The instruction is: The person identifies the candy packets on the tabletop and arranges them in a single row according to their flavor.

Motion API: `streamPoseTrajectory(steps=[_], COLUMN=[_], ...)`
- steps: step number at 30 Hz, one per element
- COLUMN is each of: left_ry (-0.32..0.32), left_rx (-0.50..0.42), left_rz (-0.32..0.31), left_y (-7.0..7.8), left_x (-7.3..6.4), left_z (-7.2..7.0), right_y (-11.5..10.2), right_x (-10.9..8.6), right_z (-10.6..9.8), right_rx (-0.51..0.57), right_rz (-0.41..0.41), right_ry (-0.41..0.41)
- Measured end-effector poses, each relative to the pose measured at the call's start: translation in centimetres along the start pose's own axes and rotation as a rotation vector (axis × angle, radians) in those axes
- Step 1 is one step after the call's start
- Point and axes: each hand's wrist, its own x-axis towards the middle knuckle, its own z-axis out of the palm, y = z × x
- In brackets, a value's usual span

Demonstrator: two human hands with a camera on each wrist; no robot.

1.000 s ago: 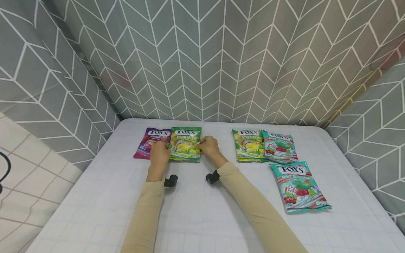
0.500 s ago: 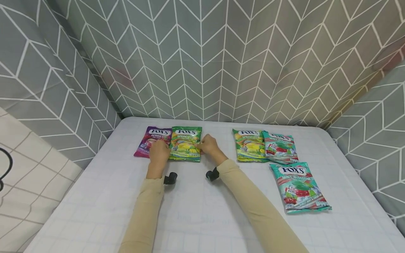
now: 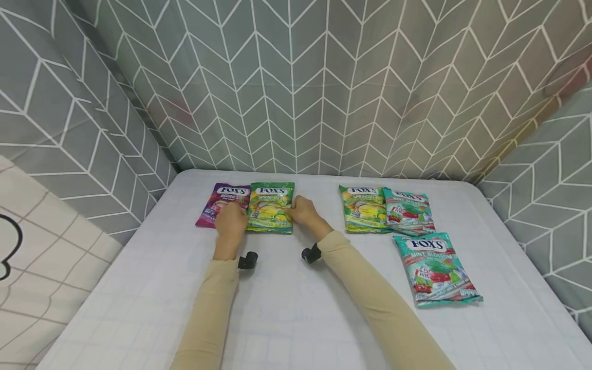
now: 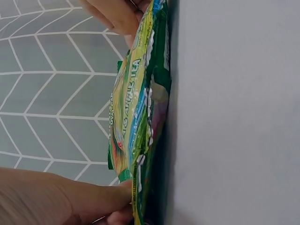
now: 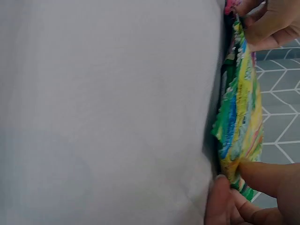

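Note:
A green and yellow candy bag point(image 3: 270, 208) lies near the back of the table, left of the middle. My left hand point(image 3: 231, 221) pinches its left edge, thumb on top, and partly covers the purple candy bag point(image 3: 226, 198) beside it. At the right edge, my right hand point(image 3: 304, 209) pinches the same green bag between thumb and fingers. In the left wrist view the bag's point(image 4: 136, 103) front seam shows a second layer of green wrapper under it, close over the tabletop. The right wrist view shows fingertips point(image 5: 219, 197) tucked beneath the bag's corner.
To the right lie another green and yellow bag point(image 3: 364, 209) and a teal mint candy bag point(image 3: 409, 211), overlapping. A larger-looking teal bag point(image 3: 437, 270) is nearer the front. A grey patterned curtain point(image 3: 296, 103) stands behind the white table point(image 3: 287, 318).
Both hands keep their hold on the green bag's edges, almost still. The head view has shifted very slightly; the bags stay in place.

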Motion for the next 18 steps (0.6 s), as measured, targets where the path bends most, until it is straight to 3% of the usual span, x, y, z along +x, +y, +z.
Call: streamPoseTrajectory(steps=[5, 12, 18], left_ry=[-0.020, 0.024, 0.024], left_rx=[-0.018, -0.058, -0.160], left_rz=[0.017, 0.039, 0.061], left_y=[-0.1, 0.3, 1.6], left_x=[-0.1, -0.5, -1.0], left_z=[0.1, -0.9, -1.1], right_y=[0.5, 1.5, 2.3], right_x=[-0.6, -2.5, -4.3], right_z=[-0.7, -2.2, -4.1], right_rx=[0.065, 0.195, 0.242], right_rz=[-0.011, -0.032, -0.058], right_ry=[-0.047, -0.129, -0.122])
